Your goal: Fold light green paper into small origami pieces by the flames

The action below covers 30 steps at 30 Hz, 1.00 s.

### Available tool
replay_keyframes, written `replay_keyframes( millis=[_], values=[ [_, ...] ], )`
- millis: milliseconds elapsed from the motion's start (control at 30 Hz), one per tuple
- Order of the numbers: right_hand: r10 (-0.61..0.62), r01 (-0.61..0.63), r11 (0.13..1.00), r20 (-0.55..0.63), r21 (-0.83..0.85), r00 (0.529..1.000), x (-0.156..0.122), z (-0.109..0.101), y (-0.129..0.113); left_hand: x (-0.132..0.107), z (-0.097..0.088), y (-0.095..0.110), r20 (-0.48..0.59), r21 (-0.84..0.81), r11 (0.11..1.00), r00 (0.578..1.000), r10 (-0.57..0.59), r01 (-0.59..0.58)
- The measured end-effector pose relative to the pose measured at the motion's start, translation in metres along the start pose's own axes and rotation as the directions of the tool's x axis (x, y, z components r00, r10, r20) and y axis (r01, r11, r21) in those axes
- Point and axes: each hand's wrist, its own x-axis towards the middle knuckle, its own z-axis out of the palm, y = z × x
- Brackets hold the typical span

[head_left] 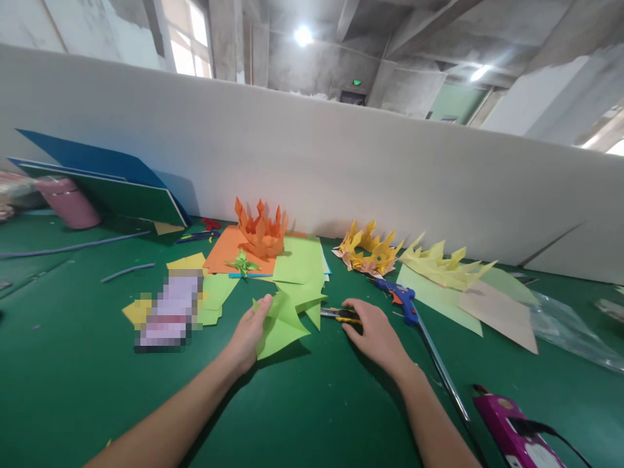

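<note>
My left hand is closed on a piece of light green paper with pointed corners, thumb on top, held just above the table. My right hand is over a utility knife with a yellow and black handle. Thumb and index finger stand apart on either side of the handle; whether they touch it I cannot tell. Behind the held paper lie more light green sheets. A small folded green star shape rests on an orange sheet.
An orange paper crown, a golden one and a pale yellow one stand along the white partition. A blue glue gun with a long glue stick lies right of my right hand. A pink power strip sits front right.
</note>
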Motion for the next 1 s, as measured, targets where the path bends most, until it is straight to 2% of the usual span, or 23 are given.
replay_keyframes(
  millis=[67, 167, 267, 333, 467, 533, 633, 700, 767, 867, 1000],
  values=[
    [0.05, -0.048, 0.998, 0.07, -0.037, 0.996, -0.001, -0.005, 0.007, -0.001, 0.001, 0.0, 0.039, -0.018, 1.0, 0.999, -0.002, 0.002],
    [0.098, -0.089, 0.99, 0.081, -0.113, 0.992, -0.002, -0.013, 0.013, -0.001, 0.001, -0.002, 0.054, -0.01, 1.0, 0.998, 0.019, -0.019],
    [0.131, -0.126, 0.968, 0.007, -0.217, 0.991, -0.004, -0.019, 0.02, 0.0, 0.0, -0.004, 0.044, 0.014, 0.999, 0.998, 0.043, -0.044],
    [0.154, -0.178, 0.945, -0.105, -0.273, 0.982, -0.004, -0.021, 0.025, 0.001, 0.0, -0.005, 0.061, 0.017, 0.998, 0.996, 0.061, -0.063],
    [0.19, -0.255, 0.933, -0.254, -0.253, 0.948, -0.001, -0.014, 0.029, 0.001, 0.001, -0.007, 0.117, 0.053, 0.994, 0.989, 0.092, -0.098],
    [0.149, -0.211, 0.953, -0.268, -0.217, 0.952, 0.001, -0.006, 0.024, 0.0, 0.002, -0.008, 0.122, 0.051, 0.994, 0.989, 0.087, -0.093],
    [-0.003, -0.03, 0.994, -0.305, -0.102, 0.952, 0.002, 0.005, 0.005, 0.0, 0.001, -0.009, 0.105, 0.031, 0.996, 0.991, 0.077, -0.08],
    [-0.163, 0.166, 0.986, -0.234, -0.009, 0.958, 0.002, 0.012, -0.012, 0.001, 0.001, -0.01, 0.088, 0.024, 0.995, 0.991, 0.099, -0.101],
    [-0.278, 0.282, 0.959, -0.104, 0.021, 0.955, 0.002, 0.019, -0.029, 0.0, 0.002, -0.009, 0.076, 0.01, 0.993, 0.99, 0.119, -0.12],
    [-0.308, 0.309, 0.951, 0.053, -0.017, 0.95, 0.004, 0.027, -0.045, -0.001, 0.003, -0.008, 0.073, -0.018, 0.995, 0.992, 0.104, -0.103],
    [-0.294, 0.308, 0.95, 0.177, -0.054, 0.939, 0.005, 0.031, -0.044, -0.003, 0.004, -0.008, 0.089, -0.032, 0.997, 0.993, 0.077, -0.075]
  ],
)
